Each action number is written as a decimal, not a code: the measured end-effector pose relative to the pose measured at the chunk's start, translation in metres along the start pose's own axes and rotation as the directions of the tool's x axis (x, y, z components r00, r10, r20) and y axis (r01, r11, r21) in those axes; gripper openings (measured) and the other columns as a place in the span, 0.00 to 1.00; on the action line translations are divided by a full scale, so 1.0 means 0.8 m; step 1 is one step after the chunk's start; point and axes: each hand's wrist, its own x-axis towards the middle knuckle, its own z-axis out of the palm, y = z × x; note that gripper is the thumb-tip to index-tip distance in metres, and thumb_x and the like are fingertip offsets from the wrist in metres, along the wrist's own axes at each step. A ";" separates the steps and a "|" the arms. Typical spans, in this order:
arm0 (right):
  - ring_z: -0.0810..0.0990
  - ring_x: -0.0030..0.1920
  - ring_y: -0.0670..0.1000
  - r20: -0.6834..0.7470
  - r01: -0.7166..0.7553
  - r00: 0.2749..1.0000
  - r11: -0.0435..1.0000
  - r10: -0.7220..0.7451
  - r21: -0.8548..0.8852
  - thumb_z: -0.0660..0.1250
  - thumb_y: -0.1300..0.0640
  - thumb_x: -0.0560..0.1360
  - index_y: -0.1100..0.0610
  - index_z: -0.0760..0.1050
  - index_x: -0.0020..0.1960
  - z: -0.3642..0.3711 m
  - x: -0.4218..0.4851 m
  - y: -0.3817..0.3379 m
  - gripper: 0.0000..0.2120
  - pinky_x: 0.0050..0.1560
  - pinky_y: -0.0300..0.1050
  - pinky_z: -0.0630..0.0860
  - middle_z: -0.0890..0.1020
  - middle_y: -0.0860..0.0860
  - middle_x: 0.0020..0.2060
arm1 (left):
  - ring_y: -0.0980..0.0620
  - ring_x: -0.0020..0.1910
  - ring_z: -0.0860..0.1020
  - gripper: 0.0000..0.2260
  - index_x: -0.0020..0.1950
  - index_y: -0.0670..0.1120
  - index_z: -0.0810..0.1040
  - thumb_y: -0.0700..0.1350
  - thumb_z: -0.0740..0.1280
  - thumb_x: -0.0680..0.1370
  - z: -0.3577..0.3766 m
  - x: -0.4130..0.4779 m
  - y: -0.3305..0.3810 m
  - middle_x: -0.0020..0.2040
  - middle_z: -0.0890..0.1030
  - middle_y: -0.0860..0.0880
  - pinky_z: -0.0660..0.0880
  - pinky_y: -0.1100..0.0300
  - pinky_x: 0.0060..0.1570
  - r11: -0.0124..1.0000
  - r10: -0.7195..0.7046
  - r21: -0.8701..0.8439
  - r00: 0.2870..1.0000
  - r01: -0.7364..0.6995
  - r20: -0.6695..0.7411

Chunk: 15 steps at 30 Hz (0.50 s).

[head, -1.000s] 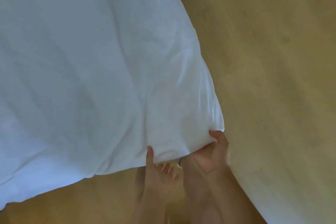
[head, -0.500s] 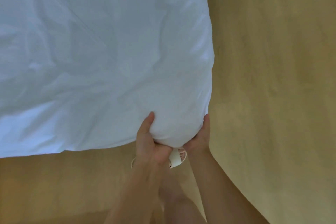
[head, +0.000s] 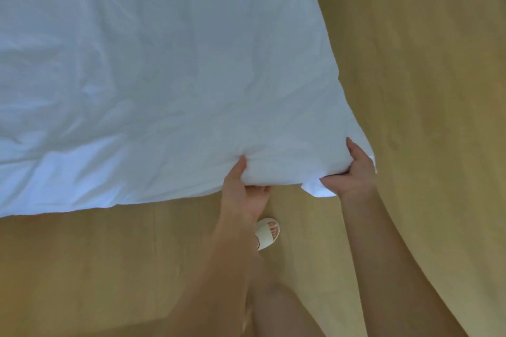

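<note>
I see a pale yellowish wood floor (head: 427,68) all around, faint plank seams (head: 154,230) running across it, under soft, even light.

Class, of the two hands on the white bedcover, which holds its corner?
The right hand: its grip is at the corner of the white bedcover. The left hand grips the near edge, further in.

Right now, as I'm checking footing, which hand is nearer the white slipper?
Left. The left hand grips the sheet edge almost over the slipper; the right hand grips the sheet corner, farther right.
</note>
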 end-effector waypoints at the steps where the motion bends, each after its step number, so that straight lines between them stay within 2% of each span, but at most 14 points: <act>1: 0.82 0.51 0.56 0.041 0.050 0.998 0.999 -0.050 -0.007 0.70 0.58 0.70 0.54 0.78 0.61 0.003 -0.001 -0.007 0.19 0.46 0.53 0.79 0.84 0.53 0.51 | 0.43 0.54 0.81 0.13 0.57 0.43 0.80 0.40 0.69 0.73 0.000 -0.001 0.001 0.54 0.83 0.43 0.78 0.47 0.52 0.997 0.026 -0.071 0.998 -0.022 0.054; 2: 0.83 0.52 0.56 0.071 0.101 0.992 0.995 -0.100 -0.008 0.71 0.60 0.68 0.55 0.78 0.60 0.005 -0.001 -0.012 0.21 0.51 0.55 0.79 0.84 0.53 0.52 | 0.43 0.53 0.82 0.13 0.55 0.42 0.82 0.40 0.72 0.71 -0.004 -0.001 -0.001 0.53 0.83 0.43 0.79 0.48 0.49 0.989 0.055 -0.140 0.994 -0.041 0.098; 3: 0.83 0.52 0.56 0.083 0.137 0.987 0.990 -0.134 -0.019 0.71 0.61 0.67 0.55 0.77 0.60 0.001 -0.002 -0.012 0.21 0.54 0.56 0.78 0.84 0.53 0.52 | 0.45 0.51 0.83 0.14 0.54 0.42 0.82 0.41 0.73 0.69 -0.011 0.000 -0.007 0.52 0.84 0.44 0.80 0.50 0.45 0.989 0.070 -0.137 0.992 -0.055 0.107; 4: 0.83 0.51 0.55 0.061 0.161 0.986 0.985 -0.157 -0.062 0.70 0.61 0.69 0.55 0.77 0.60 -0.008 0.001 -0.005 0.20 0.56 0.56 0.77 0.84 0.52 0.52 | 0.46 0.49 0.83 0.16 0.56 0.43 0.81 0.43 0.74 0.69 -0.017 -0.001 -0.018 0.52 0.84 0.44 0.81 0.52 0.42 0.998 0.052 -0.048 0.996 -0.049 0.073; 5: 0.82 0.53 0.54 -0.026 0.162 0.986 0.978 -0.167 -0.132 0.68 0.60 0.72 0.55 0.76 0.62 -0.023 0.008 0.005 0.18 0.59 0.55 0.76 0.83 0.52 0.55 | 0.46 0.48 0.83 0.18 0.60 0.43 0.78 0.45 0.72 0.71 -0.028 0.002 -0.035 0.52 0.84 0.45 0.80 0.52 0.42 0.997 0.036 0.071 0.999 -0.033 -0.029; 7: 0.77 0.60 0.56 -0.236 0.043 0.966 0.961 -0.110 -0.272 0.66 0.57 0.75 0.56 0.71 0.67 -0.057 0.021 0.029 0.20 0.65 0.54 0.70 0.78 0.54 0.61 | 0.46 0.49 0.79 0.18 0.64 0.42 0.74 0.47 0.68 0.77 -0.055 0.012 -0.061 0.55 0.81 0.44 0.77 0.48 0.49 0.975 0.067 0.222 0.960 -0.005 -0.273; 9: 0.75 0.61 0.57 -0.350 -0.017 0.932 0.949 -0.099 -0.314 0.69 0.55 0.72 0.57 0.70 0.67 -0.055 0.030 0.030 0.24 0.66 0.53 0.70 0.76 0.54 0.63 | 0.46 0.54 0.76 0.18 0.65 0.41 0.73 0.47 0.66 0.78 -0.049 0.027 -0.064 0.60 0.78 0.43 0.72 0.47 0.61 0.957 0.171 0.283 0.917 -0.067 -0.360; 10: 0.76 0.60 0.57 -0.360 -0.025 0.928 0.946 -0.098 -0.323 0.70 0.54 0.72 0.57 0.70 0.67 -0.061 0.039 0.021 0.25 0.64 0.53 0.71 0.76 0.54 0.62 | 0.46 0.56 0.76 0.19 0.65 0.41 0.74 0.47 0.67 0.77 -0.052 0.035 -0.065 0.59 0.78 0.44 0.70 0.48 0.63 0.957 0.195 0.275 0.908 -0.093 -0.370; 13: 0.78 0.59 0.56 -0.216 -0.030 0.975 0.942 -0.046 -0.335 0.67 0.56 0.75 0.58 0.71 0.66 -0.062 0.053 0.001 0.21 0.60 0.52 0.74 0.78 0.55 0.62 | 0.46 0.54 0.80 0.24 0.63 0.42 0.76 0.48 0.73 0.69 -0.050 0.043 -0.080 0.54 0.83 0.46 0.75 0.49 0.59 0.976 0.182 0.160 0.959 -0.149 -0.217; 15: 0.79 0.58 0.55 -0.209 -0.086 0.978 0.923 0.006 -0.375 0.69 0.57 0.74 0.57 0.73 0.63 -0.069 0.052 -0.012 0.18 0.61 0.53 0.74 0.79 0.55 0.59 | 0.44 0.56 0.80 0.26 0.64 0.40 0.75 0.48 0.72 0.69 -0.032 0.042 -0.115 0.56 0.82 0.43 0.73 0.47 0.61 0.991 0.129 0.066 0.981 -0.120 -0.142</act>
